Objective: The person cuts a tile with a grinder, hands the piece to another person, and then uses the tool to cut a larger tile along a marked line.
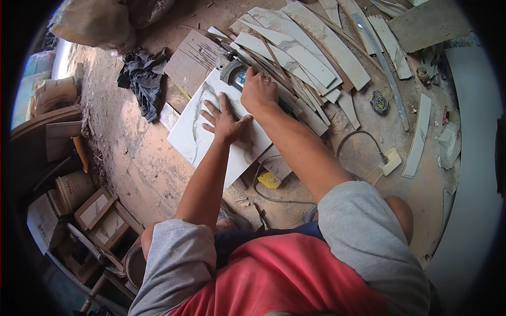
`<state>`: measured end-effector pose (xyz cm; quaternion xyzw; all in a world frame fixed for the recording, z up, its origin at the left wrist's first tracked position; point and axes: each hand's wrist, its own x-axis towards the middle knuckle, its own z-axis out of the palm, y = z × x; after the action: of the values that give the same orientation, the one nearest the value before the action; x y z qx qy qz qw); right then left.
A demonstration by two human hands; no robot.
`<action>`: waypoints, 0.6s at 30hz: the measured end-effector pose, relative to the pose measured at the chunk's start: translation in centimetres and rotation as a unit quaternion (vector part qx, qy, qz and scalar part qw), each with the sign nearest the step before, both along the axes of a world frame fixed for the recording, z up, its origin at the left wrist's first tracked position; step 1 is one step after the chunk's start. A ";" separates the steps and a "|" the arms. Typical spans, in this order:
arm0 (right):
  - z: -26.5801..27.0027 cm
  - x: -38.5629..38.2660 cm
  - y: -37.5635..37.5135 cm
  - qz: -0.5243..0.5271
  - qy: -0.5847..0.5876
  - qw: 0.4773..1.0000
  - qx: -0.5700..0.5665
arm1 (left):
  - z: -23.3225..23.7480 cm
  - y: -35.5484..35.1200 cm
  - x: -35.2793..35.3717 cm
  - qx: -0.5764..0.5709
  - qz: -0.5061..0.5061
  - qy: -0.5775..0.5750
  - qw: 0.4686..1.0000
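Note:
A white marble-patterned tile [192, 137] lies at an angle on the floor in front of me. My left hand [225, 121] rests flat on it with the fingers spread. Wrapped around the body of an angle grinder [227, 68], my right hand [260, 91] is at the tile's far right edge. The grinder's metal head points toward the far corner; its disc is hidden from me. A brown tile back [192, 55] with scored lines lies beyond that corner.
Cut tile strips [311, 47] are piled at the far right. A tape measure [379, 102], an extension socket [390, 161] with a cord, and a yellow object [269, 180] lie on the floor. A dark cloth [142, 79] is at left, near a bucket [75, 189] and wooden frames.

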<state>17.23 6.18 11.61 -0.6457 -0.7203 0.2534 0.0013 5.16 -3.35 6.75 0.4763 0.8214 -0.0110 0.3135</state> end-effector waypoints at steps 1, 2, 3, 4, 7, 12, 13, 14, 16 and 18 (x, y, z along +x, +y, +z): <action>0.1 0.0 0.0 0.000 0.000 1.000 -0.001 | 0.0 0.0 0.0 0.000 0.000 0.000 1.000; 0.2 0.1 0.0 0.000 0.000 1.000 -0.001 | 0.0 0.0 0.0 0.000 0.001 0.000 1.000; 0.2 0.1 0.0 0.001 -0.001 1.000 -0.002 | -0.1 0.0 0.0 0.000 0.001 0.000 1.000; 0.3 0.2 -0.1 0.002 -0.001 1.000 -0.003 | 0.0 0.0 0.1 0.000 0.001 0.000 1.000; 0.4 0.3 -0.1 0.004 -0.001 1.000 -0.009 | 0.1 0.1 0.1 -0.003 0.003 0.002 1.000; 0.3 0.4 -0.2 0.001 0.004 1.000 -0.015 | 0.1 0.0 0.1 -0.003 0.002 0.004 1.000; 0.4 0.4 -0.2 0.001 0.004 1.000 -0.018 | 0.1 0.0 0.1 -0.003 0.002 0.004 1.000; 0.4 0.5 -0.3 0.001 0.004 1.000 -0.018 | 0.2 0.0 0.2 -0.004 0.002 0.003 1.000; 0.5 0.5 -0.3 0.002 -0.002 1.000 -0.023 | 0.2 0.0 0.2 -0.004 0.002 0.003 1.000; 0.6 0.6 -0.3 0.001 -0.002 1.000 -0.023 | 0.2 0.1 0.2 -0.004 0.001 0.006 1.000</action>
<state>17.80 5.92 12.18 -0.6455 -0.7149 0.2686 -0.0153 5.38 -3.29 6.99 0.4741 0.8236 -0.0167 0.3108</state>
